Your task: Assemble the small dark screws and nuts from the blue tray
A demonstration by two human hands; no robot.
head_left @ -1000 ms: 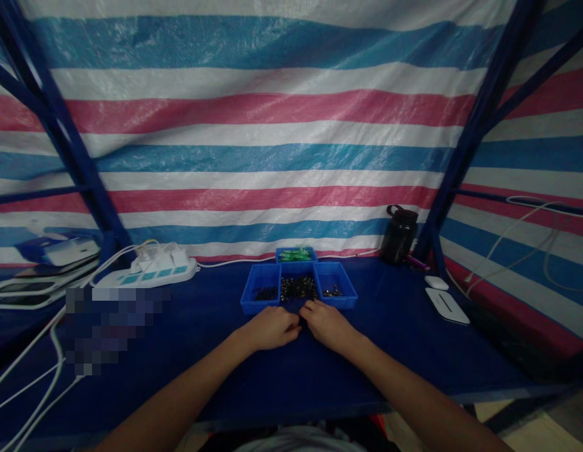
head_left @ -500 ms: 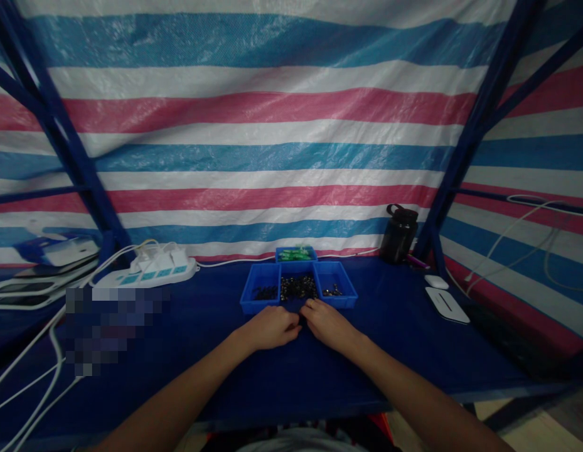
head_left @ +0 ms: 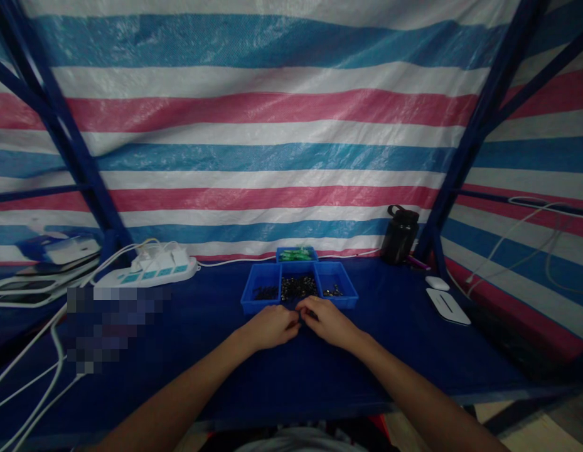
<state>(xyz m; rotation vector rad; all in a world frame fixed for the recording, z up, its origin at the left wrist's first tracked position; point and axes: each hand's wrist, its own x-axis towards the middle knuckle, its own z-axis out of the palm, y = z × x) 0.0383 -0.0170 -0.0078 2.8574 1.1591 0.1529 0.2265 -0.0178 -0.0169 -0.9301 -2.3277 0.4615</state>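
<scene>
My left hand (head_left: 273, 327) is closed just in front of the blue bins, its fingers curled toward the right. Close beside it, my right hand (head_left: 327, 321) is bent in a pinch, the fingertips meeting near the left hand's. Whatever they grip is too small and dark to name. Behind the hands stand a left blue bin (head_left: 248, 294) with dark small parts, a middle bin (head_left: 298, 268) full of dark shiny pieces (head_left: 298, 287), and a right bin (head_left: 351, 290) with a few metallic pieces (head_left: 333, 290). A smaller bin behind holds green pieces (head_left: 295, 253).
A white power strip (head_left: 150, 273) with plugs and cables lies at the left, near stacked devices (head_left: 41, 279). To the right are a dark bottle (head_left: 400, 235), a white case (head_left: 437, 283) and a flat white box (head_left: 448, 306). Blue frame posts and striped sheeting enclose the table (head_left: 187, 351).
My right hand has shifted slightly left and up, its fingers now arched more over the left fingertips. The left hand stays nearly in place.
</scene>
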